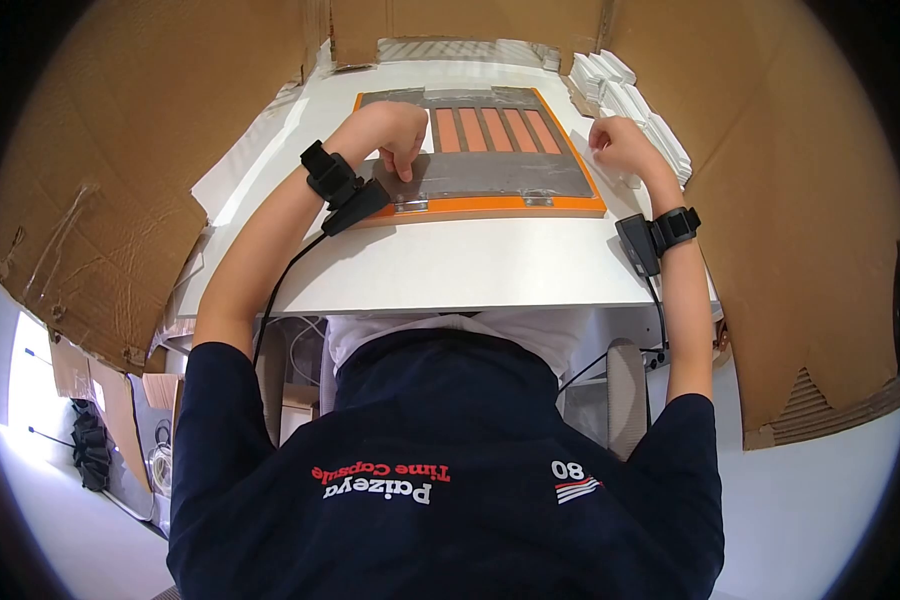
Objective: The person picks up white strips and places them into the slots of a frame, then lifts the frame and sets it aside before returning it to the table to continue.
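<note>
An orange-edged board (pixel 490 206) with a grey plate (pixel 470 176) lies on the white table. Several slots in the plate show salmon-pink strips (pixel 471 131), and a white strip (pixel 427 138) lies at the left end of the row. My left hand (pixel 402 135) is over the board's left part, its fingers bent down and together beside the white strip; what they hold, if anything, is hidden. Just off the board's right edge, my right hand (pixel 625 146) has its fingers curled closed near stacked white pieces (pixel 660 140). Its fingertips' contents cannot be made out.
Cardboard walls (pixel 810 200) stand around the white table (pixel 450 265). Metal clips (pixel 538 201) sit on the board's near edge. Black devices (pixel 342 190) are strapped to both wrists, with cables running back along the arms.
</note>
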Tool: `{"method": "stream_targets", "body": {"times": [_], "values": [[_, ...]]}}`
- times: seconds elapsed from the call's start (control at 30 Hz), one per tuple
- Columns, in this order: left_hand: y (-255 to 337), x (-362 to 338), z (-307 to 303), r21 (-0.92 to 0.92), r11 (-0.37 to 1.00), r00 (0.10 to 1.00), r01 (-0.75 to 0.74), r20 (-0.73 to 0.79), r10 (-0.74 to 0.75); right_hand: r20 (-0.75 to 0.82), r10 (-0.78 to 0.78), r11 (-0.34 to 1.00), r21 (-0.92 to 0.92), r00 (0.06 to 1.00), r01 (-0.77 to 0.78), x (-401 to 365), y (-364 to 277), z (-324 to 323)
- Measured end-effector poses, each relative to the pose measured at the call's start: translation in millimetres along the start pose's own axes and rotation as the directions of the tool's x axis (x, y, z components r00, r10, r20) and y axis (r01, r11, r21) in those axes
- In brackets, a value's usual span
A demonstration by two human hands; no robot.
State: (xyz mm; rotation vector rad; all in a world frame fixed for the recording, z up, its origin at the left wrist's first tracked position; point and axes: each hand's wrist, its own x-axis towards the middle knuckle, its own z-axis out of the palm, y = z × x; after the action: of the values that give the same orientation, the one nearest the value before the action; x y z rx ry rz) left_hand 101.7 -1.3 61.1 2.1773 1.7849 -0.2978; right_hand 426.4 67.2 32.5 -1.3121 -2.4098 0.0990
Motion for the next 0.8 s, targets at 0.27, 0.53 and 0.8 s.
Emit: {"method": "stream_targets", "body": {"times": [0.27,0.53,0.8], "values": [[-4,3,3,-0.018,1.0,0.999,-0.025,-0.044,0.025,-0.006,0.006,1.0,0.004,1.0,-0.006,7,10,7],[1,0,2,-0.011,1.0,0.999,-0.004,-0.046,0.004,0.013,-0.011,0.998,-0.06,1.0,0.012,5,7,8],[0,2,1,-0.012,1.0,0.999,-0.014,-0.04,0.014,-0.082,-0.005,0.998,-0.064,0.997,0.0,6,9,8]]}}
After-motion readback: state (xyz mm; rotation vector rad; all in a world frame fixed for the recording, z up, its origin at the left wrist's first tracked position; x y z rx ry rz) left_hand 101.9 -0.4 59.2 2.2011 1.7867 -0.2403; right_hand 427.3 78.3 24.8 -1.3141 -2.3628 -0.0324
